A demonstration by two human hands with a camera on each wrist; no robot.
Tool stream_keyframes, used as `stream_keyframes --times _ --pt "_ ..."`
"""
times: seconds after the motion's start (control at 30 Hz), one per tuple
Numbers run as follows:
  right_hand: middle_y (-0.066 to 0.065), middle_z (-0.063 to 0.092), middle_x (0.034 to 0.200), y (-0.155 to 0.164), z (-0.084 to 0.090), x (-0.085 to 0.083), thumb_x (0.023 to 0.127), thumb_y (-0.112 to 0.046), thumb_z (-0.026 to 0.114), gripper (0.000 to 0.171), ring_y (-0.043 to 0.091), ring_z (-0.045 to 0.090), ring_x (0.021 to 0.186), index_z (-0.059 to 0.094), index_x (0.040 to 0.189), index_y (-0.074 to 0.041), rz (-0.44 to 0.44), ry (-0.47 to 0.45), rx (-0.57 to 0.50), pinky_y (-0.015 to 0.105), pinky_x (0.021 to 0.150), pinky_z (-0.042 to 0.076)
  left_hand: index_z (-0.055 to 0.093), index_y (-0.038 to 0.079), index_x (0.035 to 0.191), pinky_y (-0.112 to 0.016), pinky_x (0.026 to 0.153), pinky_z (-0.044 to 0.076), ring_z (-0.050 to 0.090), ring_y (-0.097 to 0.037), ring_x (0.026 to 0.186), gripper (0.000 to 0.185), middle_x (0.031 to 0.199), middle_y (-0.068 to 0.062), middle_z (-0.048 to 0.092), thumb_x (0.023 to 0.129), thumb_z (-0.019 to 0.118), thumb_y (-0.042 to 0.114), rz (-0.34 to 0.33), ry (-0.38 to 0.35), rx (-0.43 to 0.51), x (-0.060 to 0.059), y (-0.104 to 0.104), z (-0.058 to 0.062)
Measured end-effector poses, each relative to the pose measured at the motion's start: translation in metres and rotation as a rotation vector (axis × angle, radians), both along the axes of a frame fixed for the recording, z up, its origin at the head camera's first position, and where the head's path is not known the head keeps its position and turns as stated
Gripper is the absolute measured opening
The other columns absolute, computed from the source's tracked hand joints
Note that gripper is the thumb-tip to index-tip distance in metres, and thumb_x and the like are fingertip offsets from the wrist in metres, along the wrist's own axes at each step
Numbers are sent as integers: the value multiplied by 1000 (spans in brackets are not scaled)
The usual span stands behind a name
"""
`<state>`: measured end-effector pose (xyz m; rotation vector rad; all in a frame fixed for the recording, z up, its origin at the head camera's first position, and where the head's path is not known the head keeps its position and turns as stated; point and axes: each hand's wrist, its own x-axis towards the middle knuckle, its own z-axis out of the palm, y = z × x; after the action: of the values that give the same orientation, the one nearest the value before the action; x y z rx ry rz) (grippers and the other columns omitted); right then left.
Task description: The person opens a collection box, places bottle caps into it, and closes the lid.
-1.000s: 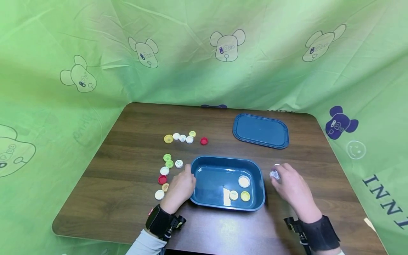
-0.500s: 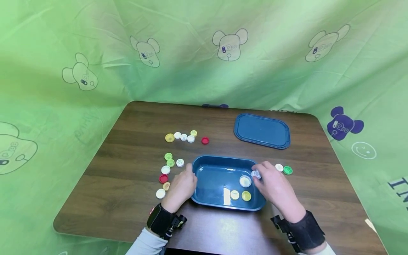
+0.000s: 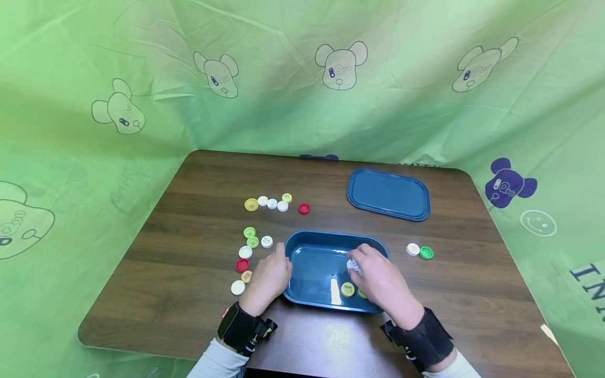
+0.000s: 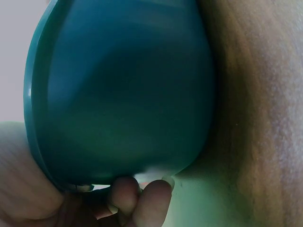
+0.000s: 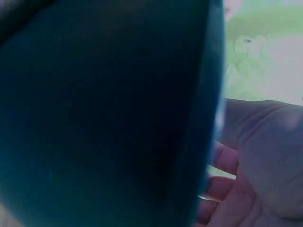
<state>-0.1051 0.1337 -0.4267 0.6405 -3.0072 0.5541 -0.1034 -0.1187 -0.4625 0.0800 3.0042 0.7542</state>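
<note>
My left hand (image 3: 270, 273) grips the left rim of a blue plastic box (image 3: 307, 294). In the left wrist view its fingers (image 4: 152, 203) curl against the box's outer wall. Inside the box, my right hand (image 3: 380, 278) pinches a whitish bottle cap (image 3: 352, 265) between thumb and fingers. Whether that cap touches the bottom, I cannot tell. One yellow cap (image 3: 347, 289) lies on the box floor; another yellow cap (image 3: 362, 293) is partly covered by the right hand. The box wall blocks the right fingertips in the right wrist view.
Left of the box lie several white, green, red and tan caps (image 3: 242, 265). Behind them runs a row of caps (image 3: 271, 203) with a red cap (image 3: 304, 208) beside it. A blue lid (image 3: 388, 194) lies at the back right. A white cap (image 3: 413, 249) touches a green cap (image 3: 427, 253) at right.
My right hand has carried the whitish cap leftward from the table's right side into the box, uncovering the white and green caps there. The left hand stays on the rim.
</note>
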Motion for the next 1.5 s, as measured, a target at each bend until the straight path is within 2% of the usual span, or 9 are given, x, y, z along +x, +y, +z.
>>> stream_keyframes --times 0.33,0.63,1.27,1.5 --pt "4 66 103 -10 -4 0 86 -15 79 27 17 59 88 73 112 -9 6 -22 13 39 84 57 48 0 112 -41 52 44 55 -28 57 19 68 -9 53 101 55 14 8 -34 10 1 0 5" --pt "3 65 101 -13 -6 -1 86 -14 79 25 16 58 86 74 110 -9 23 -19 13 36 82 57 48 -1 117 -40 52 43 56 -27 58 23 71 -10 56 101 56 15 24 -51 14 2 0 4" --pt "4 66 103 -11 -7 -1 86 -20 81 29 18 60 88 73 112 -11 6 -29 49 39 82 57 48 -1 114 -40 51 42 54 -27 56 21 69 -9 54 101 56 14 10 -31 6 1 1 5" --pt "5 67 106 -6 -2 0 86 -21 81 29 20 63 92 73 113 -10 8 3 29 41 83 57 49 -1 112 -39 51 41 52 -26 54 19 67 -6 51 101 55 13 6 -15 13 1 0 3"
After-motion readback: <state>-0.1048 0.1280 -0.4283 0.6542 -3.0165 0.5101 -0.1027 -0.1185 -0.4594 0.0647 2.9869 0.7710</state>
